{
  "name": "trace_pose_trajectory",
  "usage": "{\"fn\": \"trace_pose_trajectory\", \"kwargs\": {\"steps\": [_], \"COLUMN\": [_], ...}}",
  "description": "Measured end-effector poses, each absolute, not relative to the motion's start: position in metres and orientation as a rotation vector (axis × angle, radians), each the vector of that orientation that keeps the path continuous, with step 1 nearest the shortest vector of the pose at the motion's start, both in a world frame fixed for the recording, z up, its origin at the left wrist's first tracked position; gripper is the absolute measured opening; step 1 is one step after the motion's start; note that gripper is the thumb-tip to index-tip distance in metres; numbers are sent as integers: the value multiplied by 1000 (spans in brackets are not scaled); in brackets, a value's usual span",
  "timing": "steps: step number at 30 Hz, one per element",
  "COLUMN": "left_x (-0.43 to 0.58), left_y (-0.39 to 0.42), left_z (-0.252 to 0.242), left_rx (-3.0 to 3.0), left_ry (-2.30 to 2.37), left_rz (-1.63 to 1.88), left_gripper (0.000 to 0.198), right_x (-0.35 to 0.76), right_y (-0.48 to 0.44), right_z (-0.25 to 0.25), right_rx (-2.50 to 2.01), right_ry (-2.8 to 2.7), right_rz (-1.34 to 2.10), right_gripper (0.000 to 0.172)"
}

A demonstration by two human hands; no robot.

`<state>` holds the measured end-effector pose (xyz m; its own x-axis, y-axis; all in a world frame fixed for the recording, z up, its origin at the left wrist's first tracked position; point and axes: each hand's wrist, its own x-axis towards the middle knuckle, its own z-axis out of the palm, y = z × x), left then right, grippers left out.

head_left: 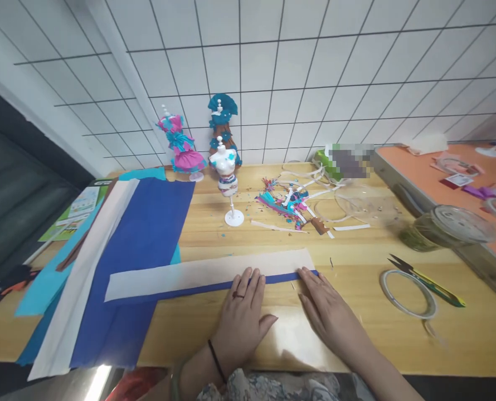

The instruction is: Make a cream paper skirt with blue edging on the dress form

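Note:
A long pale strip [214, 272] of paper or cloth lies across the wooden table, with a narrow dark blue band [283, 278] along its near edge. My left hand [246, 312] rests flat, its fingertips on the blue band near the middle. At the strip's right end, the fingertips of my right hand [327, 303] press on the band's corner, thumb spread. Neither hand grasps anything. Left of the hands, a large dark blue sheet [143, 234] passes under the strip's left end, beside a folded pale sheet [78, 278] and a light blue sheet [43, 284].
A small white mannequin [223, 161] on a stand is behind the strip, with two dressed mannequins [181, 145] farther back. Colourful scraps [287, 206] lie right of it. Thread snips [427, 281], a wire coil [409, 295] and a clear jar [440, 225] sit at the right.

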<state>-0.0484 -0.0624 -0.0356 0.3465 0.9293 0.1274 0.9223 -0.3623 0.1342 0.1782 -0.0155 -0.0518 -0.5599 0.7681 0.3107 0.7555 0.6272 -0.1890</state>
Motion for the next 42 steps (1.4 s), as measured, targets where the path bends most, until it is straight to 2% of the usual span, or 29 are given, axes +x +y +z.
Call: {"fn": "trace_pose_trajectory", "kwargs": {"steps": [10,18,23,30,32,34,37,42], "left_x": [-106,-148,-173,-199,-211,-226,-251,-280], "left_y": [-99,-120,-130,-143,-143,-141,-130,-90], "left_z": [-40,-41,-40,-41,-35,-24,-8,4], "left_rx": [2426,2255,2101,1880,1867,1870,1868,2120], "left_ry": [2090,2365,2586,2829,2835,2818,2784,2273], "left_rz": [260,99,106,75,67,117,179,224], "left_gripper": [70,64,71,73,71,60,52,54], "right_x": [180,183,183,188,191,194,197,189], "right_y": [-15,-15,-14,-11,-7,0,20,61], "right_z": [-52,-55,-57,-53,-46,-38,-31,-25], "right_rx": [-1200,-1183,-1145,-1214,-1299,-1356,-1354,-1331], "right_ry": [-2501,-2495,-2486,-2446,-2388,-2308,-2224,-2322], "right_rz": [32,29,5,169,291,386,395,484], "right_gripper": [54,52,51,48,44,39,35,36]}}
